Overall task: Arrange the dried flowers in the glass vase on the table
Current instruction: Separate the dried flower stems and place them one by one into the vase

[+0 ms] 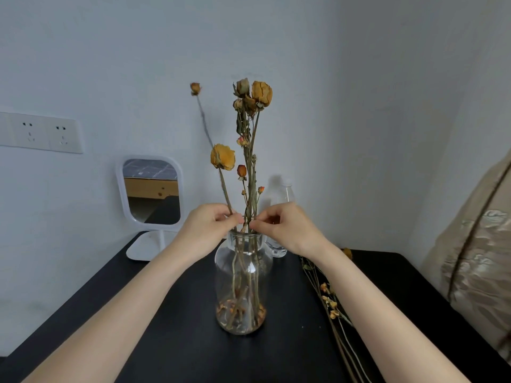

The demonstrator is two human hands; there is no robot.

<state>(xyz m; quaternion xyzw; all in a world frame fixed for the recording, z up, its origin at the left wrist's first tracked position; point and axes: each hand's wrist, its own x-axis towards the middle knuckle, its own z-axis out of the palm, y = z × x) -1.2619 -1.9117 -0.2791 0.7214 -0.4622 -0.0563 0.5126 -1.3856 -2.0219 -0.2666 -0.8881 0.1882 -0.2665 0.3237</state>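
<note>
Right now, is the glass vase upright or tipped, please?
Upright: the glass vase stands on its base on the table, mouth pointing up.

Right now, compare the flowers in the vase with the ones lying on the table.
The vase flowers stand upright in the glass vase; the table flowers lie flat on the black table. The left hand and right hand pinch vase flowers; neither grips table flowers. Both bunches are dried, with yellow-orange blooms.

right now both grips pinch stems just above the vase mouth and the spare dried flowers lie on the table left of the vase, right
One slip: the head view shows the spare dried flowers lying on the table right of the vase, not left. The left grip and right grip do pinch stems just above its mouth.
</note>
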